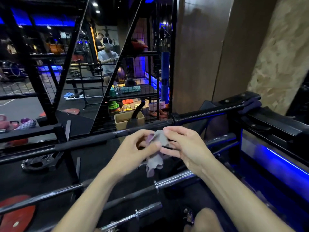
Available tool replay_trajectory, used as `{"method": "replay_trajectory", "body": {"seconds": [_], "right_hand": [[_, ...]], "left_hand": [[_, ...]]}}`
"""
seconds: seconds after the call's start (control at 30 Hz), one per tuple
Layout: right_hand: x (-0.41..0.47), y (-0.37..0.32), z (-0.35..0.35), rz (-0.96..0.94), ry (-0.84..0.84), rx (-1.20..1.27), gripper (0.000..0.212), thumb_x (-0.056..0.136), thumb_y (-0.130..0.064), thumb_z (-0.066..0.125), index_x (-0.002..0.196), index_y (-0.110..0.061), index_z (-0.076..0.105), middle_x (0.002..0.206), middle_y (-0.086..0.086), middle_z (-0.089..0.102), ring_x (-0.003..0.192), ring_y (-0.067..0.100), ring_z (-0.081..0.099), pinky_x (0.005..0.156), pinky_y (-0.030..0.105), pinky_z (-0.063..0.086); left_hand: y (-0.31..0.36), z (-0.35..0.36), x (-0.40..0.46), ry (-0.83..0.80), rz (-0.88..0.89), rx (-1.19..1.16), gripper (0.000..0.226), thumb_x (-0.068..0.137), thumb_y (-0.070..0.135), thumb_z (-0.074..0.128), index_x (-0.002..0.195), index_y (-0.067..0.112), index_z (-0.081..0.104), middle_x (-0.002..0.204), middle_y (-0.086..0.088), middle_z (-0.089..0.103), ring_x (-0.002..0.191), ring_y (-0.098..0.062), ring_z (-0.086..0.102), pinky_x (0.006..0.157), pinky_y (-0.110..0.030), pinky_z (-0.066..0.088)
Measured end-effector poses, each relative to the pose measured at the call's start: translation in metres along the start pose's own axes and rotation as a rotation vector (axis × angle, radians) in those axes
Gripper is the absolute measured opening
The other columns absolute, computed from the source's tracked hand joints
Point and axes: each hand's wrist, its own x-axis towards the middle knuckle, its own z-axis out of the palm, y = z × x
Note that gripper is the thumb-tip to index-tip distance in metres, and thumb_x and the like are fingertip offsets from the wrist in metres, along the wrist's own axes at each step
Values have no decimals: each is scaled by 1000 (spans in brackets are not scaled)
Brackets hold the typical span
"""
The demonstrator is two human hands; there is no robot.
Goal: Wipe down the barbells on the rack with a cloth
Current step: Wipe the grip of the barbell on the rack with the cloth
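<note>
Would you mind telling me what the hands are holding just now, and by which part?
Both hands hold the grey cloth: the left hand and right hand pinch its upper edge between fingertips, and the rest hangs down above the barbells.

A gym floor, dim and lit with blue strip lights.

Steel barbells (168,181) lie across a black rack (274,124) in the foreground, with a red weight plate (15,215) and a black one (40,162) on the dark rubber floor (25,108). Pink kettlebells (10,123) stand at the left. A wire-mesh storage cage (142,72) holds a teal foam roller (130,89), an upright blue roller (165,76) and what look like coloured cones, too small to tell surely. A large wall mirror (80,81) reflects more racks and people.
</note>
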Motion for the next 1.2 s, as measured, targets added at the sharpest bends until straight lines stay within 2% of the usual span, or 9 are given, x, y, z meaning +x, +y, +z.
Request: {"method": "replay_trajectory", "body": {"seconds": [0.13,0.33,0.5,0.63,0.73,0.8,0.93,1.03,1.2], "right_hand": [[11,16,-8,69,-89,87,27,104,-21,58,122,-4,70,116,15,75,107,31,74,93,45,60],[49,37,-38,61,-161,-65,25,106,-17,53,127,-10,66,118,7,76,108,25,74,96,46,57],[122,31,-71,-390,246,-536,18,98,-10,65,99,-26,73,94,-6,78,87,10,75,82,27,56],[178,19,-82,-731,332,-905,17,100,-14,59,107,-19,73,102,-9,68,95,7,64,86,24,48],[209,21,-84,-625,269,-963,21,105,-22,51,114,-16,70,110,-4,66,101,13,61,87,29,46],[221,27,-86,-555,241,-1010,26,108,-28,46,113,-17,69,110,-4,68,102,15,61,86,31,45],[229,34,-85,-543,259,-1066,30,108,-29,42,106,-20,70,98,-2,72,91,22,63,81,35,43],[233,35,-82,-529,258,-1145,35,108,-26,37,98,-19,70,89,1,74,86,30,64,83,35,37],[235,40,-81,-546,290,-1197,38,108,-26,31,92,-20,65,90,-1,70,87,26,62,95,40,38]], "left_hand": [[-33,5,5,41,-107,-176,45,79,31,84,118,19,66,110,-6,74,101,-23,71,83,-38,60],[-66,19,43,215,-334,-403,22,99,5,58,97,15,78,91,-11,75,83,-24,65,73,-34,51],[-49,-4,120,332,-94,28,13,102,26,62,97,22,74,87,-3,74,73,-31,66,65,-41,50],[-30,-15,182,274,286,598,14,96,19,68,109,21,72,105,9,73,95,-8,65,85,-27,50],[-49,1,196,-97,259,762,14,90,13,74,102,20,76,100,1,71,81,3,59,81,-22,50],[-64,6,194,-236,285,810,11,86,16,79,97,20,79,97,0,67,87,-5,59,84,-29,49],[-67,3,195,-207,213,661,26,94,49,65,85,30,80,93,7,63,91,-6,61,84,-27,49],[-74,17,199,-91,225,783,21,95,34,70,82,18,72,94,3,58,89,-13,57,83,-36,48],[-81,30,193,-136,128,1084,33,99,49,52,114,20,49,114,1,57,104,-24,56,75,-38,41]]}}
